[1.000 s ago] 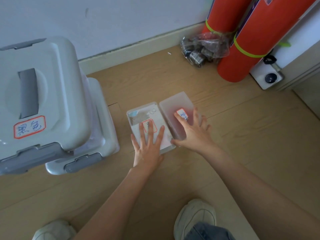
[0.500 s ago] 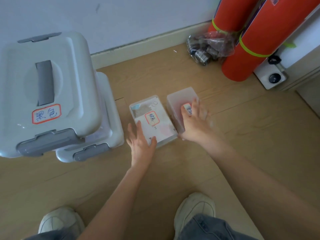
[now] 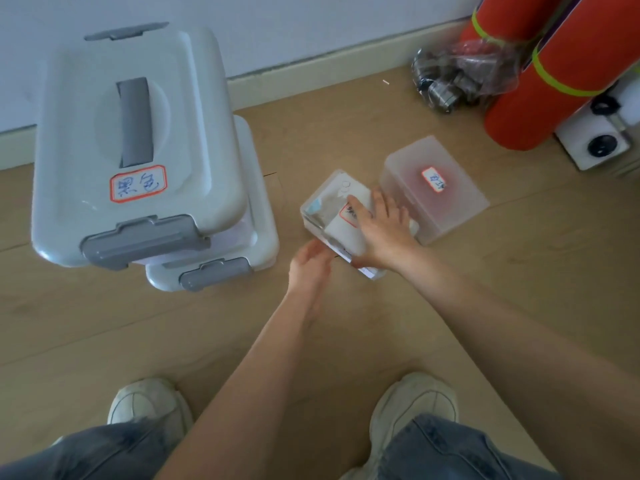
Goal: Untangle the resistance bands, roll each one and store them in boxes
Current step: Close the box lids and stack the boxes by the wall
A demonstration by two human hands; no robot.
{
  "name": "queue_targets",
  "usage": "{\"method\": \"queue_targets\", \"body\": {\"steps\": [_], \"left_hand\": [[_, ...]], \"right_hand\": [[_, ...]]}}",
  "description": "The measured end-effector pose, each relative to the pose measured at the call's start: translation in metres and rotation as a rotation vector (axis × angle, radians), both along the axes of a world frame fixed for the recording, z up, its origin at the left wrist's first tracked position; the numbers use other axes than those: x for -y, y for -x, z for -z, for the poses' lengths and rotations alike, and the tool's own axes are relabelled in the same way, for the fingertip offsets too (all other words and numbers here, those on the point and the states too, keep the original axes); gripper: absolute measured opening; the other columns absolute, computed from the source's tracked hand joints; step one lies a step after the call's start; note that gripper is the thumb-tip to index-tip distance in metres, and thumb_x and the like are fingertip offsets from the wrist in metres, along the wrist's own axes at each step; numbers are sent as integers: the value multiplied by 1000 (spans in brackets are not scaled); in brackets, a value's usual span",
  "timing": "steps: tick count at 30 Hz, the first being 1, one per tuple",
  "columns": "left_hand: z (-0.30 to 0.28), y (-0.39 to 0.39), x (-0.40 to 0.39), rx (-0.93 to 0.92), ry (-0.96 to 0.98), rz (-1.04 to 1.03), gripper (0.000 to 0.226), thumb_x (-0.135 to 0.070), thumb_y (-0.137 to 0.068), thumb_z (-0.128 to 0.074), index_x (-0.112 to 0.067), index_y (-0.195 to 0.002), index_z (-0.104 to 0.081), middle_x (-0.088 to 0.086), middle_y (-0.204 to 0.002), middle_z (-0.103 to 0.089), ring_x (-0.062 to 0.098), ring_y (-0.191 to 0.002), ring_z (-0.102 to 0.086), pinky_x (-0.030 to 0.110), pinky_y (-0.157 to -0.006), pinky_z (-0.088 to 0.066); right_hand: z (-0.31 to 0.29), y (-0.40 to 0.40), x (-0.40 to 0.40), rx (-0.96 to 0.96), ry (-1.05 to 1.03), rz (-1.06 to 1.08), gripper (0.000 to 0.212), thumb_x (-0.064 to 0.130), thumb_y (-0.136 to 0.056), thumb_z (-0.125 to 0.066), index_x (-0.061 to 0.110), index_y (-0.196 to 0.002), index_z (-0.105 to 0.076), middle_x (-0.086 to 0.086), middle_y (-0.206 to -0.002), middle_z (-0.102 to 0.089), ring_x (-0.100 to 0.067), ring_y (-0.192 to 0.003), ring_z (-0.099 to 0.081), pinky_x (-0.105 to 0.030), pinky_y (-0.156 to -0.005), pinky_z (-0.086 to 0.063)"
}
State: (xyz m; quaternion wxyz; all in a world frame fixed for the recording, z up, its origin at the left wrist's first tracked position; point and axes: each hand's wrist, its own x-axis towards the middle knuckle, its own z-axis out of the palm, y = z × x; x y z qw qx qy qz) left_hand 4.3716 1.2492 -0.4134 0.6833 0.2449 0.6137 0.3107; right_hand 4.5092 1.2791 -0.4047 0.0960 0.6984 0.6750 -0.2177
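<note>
Two small lidded boxes stand side by side on the wooden floor. The clear box (image 3: 327, 204) has a red-edged label and sits skewed, its near edge towards me. My right hand (image 3: 384, 233) lies across its lid with the thumb hooked round the near edge. My left hand (image 3: 308, 268) touches the box's near left corner with relaxed fingers. The frosted box (image 3: 408, 164) to the right stands free, a reddish shape showing dimly through its labelled lid. No loose resistance band is in sight.
Two stacked grey storage bins (image 3: 138, 209) with latches stand to the left. Orange rolled mats (image 3: 519, 109), a plastic bag of metal parts (image 3: 450, 81) and a white device (image 3: 595, 143) sit at the back right by the wall. My shoes (image 3: 149, 407) are near the bottom.
My right hand left the frosted box and moved onto the clear box. My left hand slid off the lid to the near left corner. The clear box turned askew.
</note>
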Motion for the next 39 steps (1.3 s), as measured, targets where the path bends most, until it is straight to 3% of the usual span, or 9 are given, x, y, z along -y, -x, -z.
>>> {"method": "queue_targets", "body": {"steps": [4,8,18,22,26,30,34,37,39], "left_hand": [[-7,-1,-12,256,3,-49,40,10,-88,-47,3,-127,-50,12,-110,-57,20,-94,-56,22,-75,-46],[-5,-5,-15,297,82,-147,39,-6,-94,-50,5,-131,-44,15,-121,-58,25,-103,-57,36,-101,-43],[16,-16,-31,-194,64,-51,12,-19,-89,-59,-11,-94,-52,14,-110,-65,26,-91,-65,44,-91,-51],[12,-12,-52,-173,52,-77,8,-17,-92,-52,-15,-94,-44,8,-102,-61,24,-93,-62,43,-87,-53],[7,-9,-70,-141,10,-168,18,0,-90,-51,-11,-103,-44,1,-85,-54,15,-74,-58,22,-62,-54],[9,-22,-68,-116,5,-200,21,-2,-91,-48,-11,-109,-47,0,-86,-56,10,-70,-54,25,-68,-51],[5,-28,-73,-161,13,-187,20,-9,-91,-49,-14,-110,-47,12,-114,-61,19,-85,-58,35,-84,-51],[5,-21,-53,-107,51,3,28,-13,-90,-56,-15,-114,-40,14,-122,-57,27,-103,-61,45,-91,-51],[7,-21,-32,-154,88,170,43,-13,-85,-65,-12,-119,-39,10,-118,-58,30,-105,-61,48,-88,-52]], "right_hand": [[-7,-7,-6,-106,20,16,114,40,-63,-80,30,-148,-5,-16,-152,-2,-36,-141,-3,-50,-112,-8],[-4,-6,0,-74,27,-7,113,38,-67,-77,29,-149,0,-20,-153,6,-37,-142,6,-52,-112,-1],[28,21,39,141,-144,60,99,33,-80,-55,18,-147,17,-28,-150,22,-47,-138,19,-62,-110,5],[28,19,38,132,-148,76,102,40,-80,-55,21,-146,20,-25,-150,25,-50,-136,20,-66,-107,5],[26,16,41,126,-132,68,102,41,-80,-58,21,-146,17,-24,-151,24,-50,-136,18,-66,-108,3],[28,18,53,170,-150,74,97,46,-82,-53,19,-148,13,-24,-152,20,-55,-136,12,-68,-107,-2],[20,22,45,138,-49,78,106,57,-79,-56,19,-147,16,-26,-149,27,-57,-134,14,-68,-106,-5],[7,-1,37,10,66,0,116,66,-70,-63,28,-146,15,-19,-149,30,-53,-135,13,-62,-108,-9],[-5,-28,36,-87,93,-70,106,48,-72,-72,37,-147,1,-11,-153,23,-44,-139,2,-53,-110,-19]]}}
